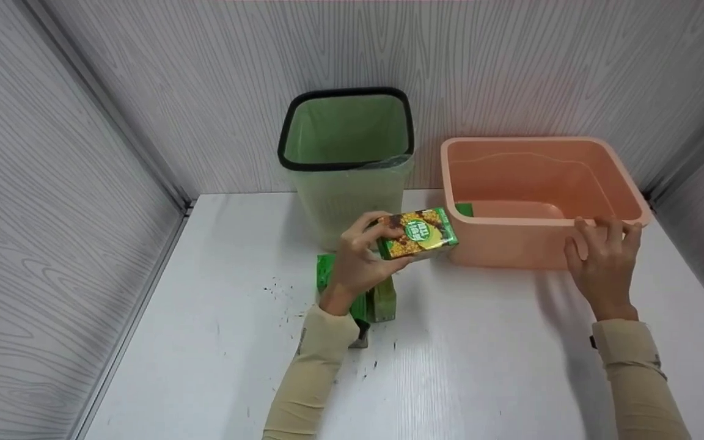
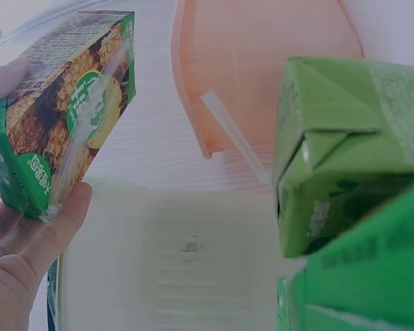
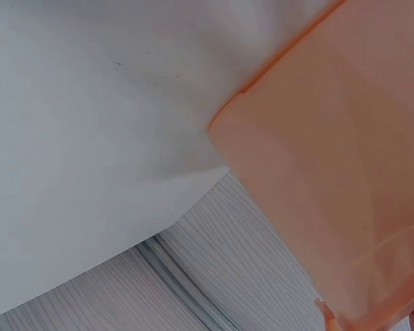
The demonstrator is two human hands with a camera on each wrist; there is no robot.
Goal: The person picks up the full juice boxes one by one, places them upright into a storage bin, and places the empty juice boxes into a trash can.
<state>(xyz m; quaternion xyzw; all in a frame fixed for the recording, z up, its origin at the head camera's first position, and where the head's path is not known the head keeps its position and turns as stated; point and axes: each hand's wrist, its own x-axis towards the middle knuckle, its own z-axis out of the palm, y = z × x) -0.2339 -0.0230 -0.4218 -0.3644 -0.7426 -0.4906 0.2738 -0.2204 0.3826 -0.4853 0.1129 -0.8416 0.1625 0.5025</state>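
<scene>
My left hand grips a juice carton printed with pineapples and a green label, thumb and fingers on opposite sides. A clear-wrapped straw runs along the carton in the left wrist view. The carton is raised beside the front left corner of an orange plastic tub. My right hand holds the tub's front rim near its right corner, fingers hooked over the edge and thumb against the outer wall. Inside the tub, a small green item shows at the left, partly hidden by the rim.
Behind the left hand stands a pale green bin with a dark rim. Below that hand lie a green carton and green packages, partly covered by hand and sleeve. Dark specks dot the white table. Wood-grain panels enclose it.
</scene>
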